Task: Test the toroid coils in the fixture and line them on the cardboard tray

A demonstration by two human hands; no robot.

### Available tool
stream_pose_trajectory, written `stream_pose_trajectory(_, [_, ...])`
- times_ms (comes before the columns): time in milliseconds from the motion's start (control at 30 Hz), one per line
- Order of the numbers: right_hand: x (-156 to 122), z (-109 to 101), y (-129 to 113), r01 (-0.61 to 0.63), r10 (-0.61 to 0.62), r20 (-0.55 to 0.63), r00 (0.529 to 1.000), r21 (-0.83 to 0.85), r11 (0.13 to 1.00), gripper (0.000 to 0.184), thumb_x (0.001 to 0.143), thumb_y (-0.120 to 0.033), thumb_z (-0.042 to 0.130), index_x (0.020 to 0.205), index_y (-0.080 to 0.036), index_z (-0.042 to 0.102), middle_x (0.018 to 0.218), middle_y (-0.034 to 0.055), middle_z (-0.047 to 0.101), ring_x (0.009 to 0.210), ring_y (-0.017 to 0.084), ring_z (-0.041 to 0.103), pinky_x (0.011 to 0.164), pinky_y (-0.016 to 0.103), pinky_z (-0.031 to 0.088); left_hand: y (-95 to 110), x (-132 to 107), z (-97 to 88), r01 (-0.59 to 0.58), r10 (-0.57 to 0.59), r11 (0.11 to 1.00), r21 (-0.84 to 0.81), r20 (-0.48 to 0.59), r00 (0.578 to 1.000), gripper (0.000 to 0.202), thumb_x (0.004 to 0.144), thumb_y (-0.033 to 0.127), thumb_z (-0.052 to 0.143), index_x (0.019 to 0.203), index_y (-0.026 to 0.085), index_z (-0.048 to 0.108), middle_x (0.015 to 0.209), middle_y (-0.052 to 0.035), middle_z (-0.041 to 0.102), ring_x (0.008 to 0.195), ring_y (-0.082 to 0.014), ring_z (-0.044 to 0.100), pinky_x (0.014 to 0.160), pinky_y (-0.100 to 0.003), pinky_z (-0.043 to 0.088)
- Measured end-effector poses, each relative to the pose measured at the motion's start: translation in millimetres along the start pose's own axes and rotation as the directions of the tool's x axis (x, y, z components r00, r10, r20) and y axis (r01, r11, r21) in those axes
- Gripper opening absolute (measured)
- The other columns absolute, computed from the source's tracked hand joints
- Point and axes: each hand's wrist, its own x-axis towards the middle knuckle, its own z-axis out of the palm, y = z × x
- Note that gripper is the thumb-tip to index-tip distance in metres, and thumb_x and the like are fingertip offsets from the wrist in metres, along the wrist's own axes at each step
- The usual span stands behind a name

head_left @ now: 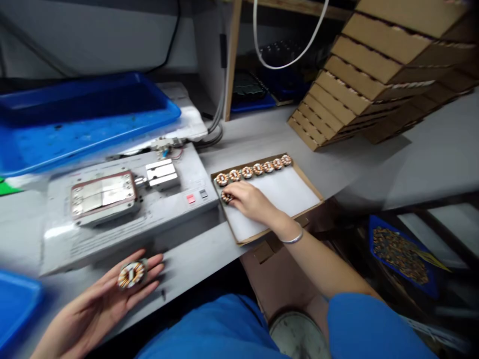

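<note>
Left hand (98, 305): I see it wide, palm up, a coil (130, 275) lying loose on it, flat so it stays put.
Right hand (250, 198): narrow, pinching another coil (226, 198) on the tray.
Under right hand: card tray (240, 231), its white liner bare.
Ahead of right hand: coil row (254, 170), probably lined along the tray's edge for orderly spacing.

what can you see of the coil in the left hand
The toroidal coil lies flat on the palm of the open, upturned left hand. It is a ring-shaped core wound with bands of copper-coloured wire, with pale gaps between them. A dark bar seems to cross its central hole, though the detail is slightly soft. Only the palm visibly touches it.
</note>
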Motion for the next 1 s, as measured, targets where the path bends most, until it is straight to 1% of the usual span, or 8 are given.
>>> stream_pose_trajectory(167, [-2,-18,-27,-0.026,0.008,-0.100,0.995,-0.177,0.984,0.038,0.077,-0.010,0.056,0.115,-0.014,0.053,0.122,0.0145,0.050,0.113,0.028,0.044,0.094,0.047,0.039,2,-15,24.7,-0.049,0.055,0.998,-0.045,0.157,0.986,0.056,0.080,0.019,0.047,0.134,0.016,0.033,0.126,-0.0203,0.052,0.118,-0.0344,0.043,0.096,-0.045,0.041])
stream_pose_trajectory(267, [8,-25,-63,0.057,-0.072,-0.163,0.984,-0.094,0.994,0.037,0.079,-0.015,0.056,0.116,-0.018,0.052,0.119,0.0119,0.052,0.112,0.026,0.046,0.094,0.047,0.039,6,-22,31.0,-0.113,0.124,0.992,-0.057,0.250,0.960,0.053,0.081,0.019,0.046,0.133,0.014,0.036,0.124,-0.0209,0.053,0.116,-0.0351,0.045,0.097,-0.046,0.039])
stream_pose_trajectory(400, [24,-3,-132,0.301,-0.302,-0.006,0.953,0.121,0.946,0.039,0.081,-0.025,0.056,0.118,-0.016,0.048,0.119,0.0106,0.053,0.109,0.023,0.048,0.092,0.040,0.041,4,-29,31.9,-0.166,0.179,0.984,-0.068,0.353,0.918,0.049,0.082,0.017,0.043,0.131,0.015,0.038,0.123,-0.0171,0.055,0.114,-0.0318,0.049,0.100,-0.048,0.034])
stream_pose_trajectory(533, [42,34,-174,0.388,-0.423,0.160,0.892,0.209,0.898,0.030,0.082,-0.022,0.054,0.111,-0.017,0.053,0.113,0.0083,0.058,0.098,0.021,0.052,0.083,0.037,0.043,0,-34,21.7,-0.193,0.207,0.978,-0.073,0.335,0.919,0.046,0.084,0.012,0.039,0.130,0.018,0.041,0.123,-0.0097,0.057,0.106,-0.0228,0.056,0.100,-0.043,0.033])
stream_pose_trajectory(600, [56,42,-177,0.382,-0.427,0.151,0.891,0.257,0.888,0.028,0.081,-0.017,0.051,0.109,-0.018,0.054,0.108,0.0077,0.061,0.095,0.020,0.053,0.083,0.036,0.043,-2,-36,11.2,-0.187,0.218,0.975,-0.121,0.347,0.912,0.045,0.086,0.018,0.039,0.131,0.018,0.039,0.123,-0.0094,0.057,0.109,-0.0240,0.054,0.101,-0.044,0.031])
stream_pose_trajectory(700, [86,40,-166,0.334,-0.353,0.009,0.936,0.297,0.894,0.031,0.081,-0.016,0.053,0.111,-0.018,0.053,0.106,0.0082,0.061,0.100,0.020,0.052,0.087,0.037,0.043,-5,-33,-8.2,-0.131,0.198,0.973,-0.191,0.394,0.897,0.050,0.086,0.029,0.040,0.134,0.016,0.032,0.126,-0.0138,0.054,0.119,-0.0289,0.045,0.104,-0.047,0.026])
stream_pose_trajectory(800, [122,36,-149,0.275,-0.253,-0.120,0.960,0.239,0.931,0.032,0.079,-0.015,0.056,0.110,-0.019,0.055,0.106,0.0082,0.060,0.101,0.020,0.052,0.090,0.039,0.042,-7,-28,-23.3,-0.100,0.181,0.972,-0.212,0.403,0.897,0.052,0.086,0.030,0.040,0.134,0.014,0.028,0.127,-0.0181,0.052,0.119,-0.0303,0.045,0.104,-0.048,0.024])
stream_pose_trajectory(1000, [162,42,-135,0.253,-0.243,-0.080,0.967,0.182,0.950,0.027,0.078,-0.013,0.055,0.105,-0.018,0.059,0.104,0.0078,0.060,0.101,0.019,0.052,0.092,0.037,0.042,-6,-26,-25.6,-0.104,0.161,0.982,-0.156,0.424,0.891,0.047,0.086,0.024,0.039,0.130,0.009,0.033,0.123,-0.0220,0.053,0.110,-0.0303,0.052,0.098,-0.048,0.029])
